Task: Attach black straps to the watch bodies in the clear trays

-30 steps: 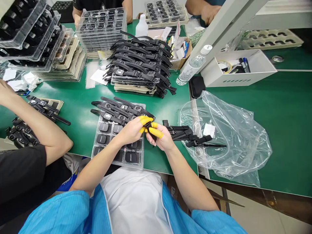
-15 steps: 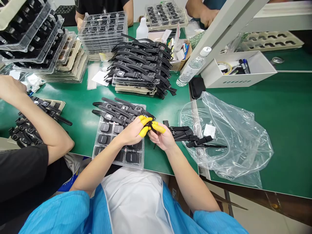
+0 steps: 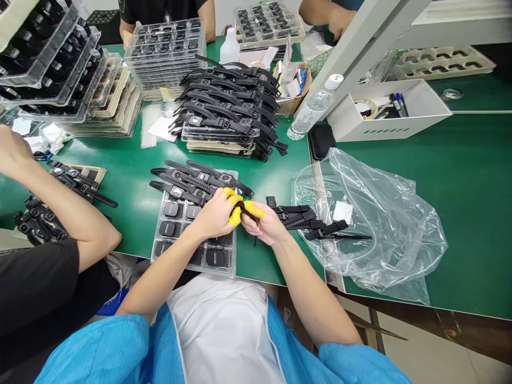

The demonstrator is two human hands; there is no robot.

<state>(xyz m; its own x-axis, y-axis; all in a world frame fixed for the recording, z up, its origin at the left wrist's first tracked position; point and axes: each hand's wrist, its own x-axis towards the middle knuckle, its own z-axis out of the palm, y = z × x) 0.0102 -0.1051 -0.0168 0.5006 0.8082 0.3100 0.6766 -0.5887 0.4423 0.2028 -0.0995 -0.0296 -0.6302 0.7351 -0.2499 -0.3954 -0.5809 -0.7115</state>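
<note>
Currently: black strap-like piece pinched between both hands

Observed from beside the bench. Left hand (image 3: 214, 216) and right hand (image 3: 266, 224) meet, thumbs and fingertips of both pinching a black strap-like piece (image 3: 241, 206). Yellow covers (image 3: 254, 209) sleeve several of the digits. Piece is held just off the right side of a clear tray (image 3: 233, 261); its full form is hidden by the fingers.

Tray rests on the green surface (image 3: 136, 224). Black-strapped watches (image 3: 200, 180) lie slantwise across its far end; dark square items sit in nearer compartments. Right of the right hand: loose black straps (image 3: 300, 218), partly overlapping a clear plastic bag (image 3: 394, 229). Beyond the tray: a tall pile of strapped watches (image 3: 228, 101). At left, a co-worker's bent arm (image 3: 60, 202).
</note>
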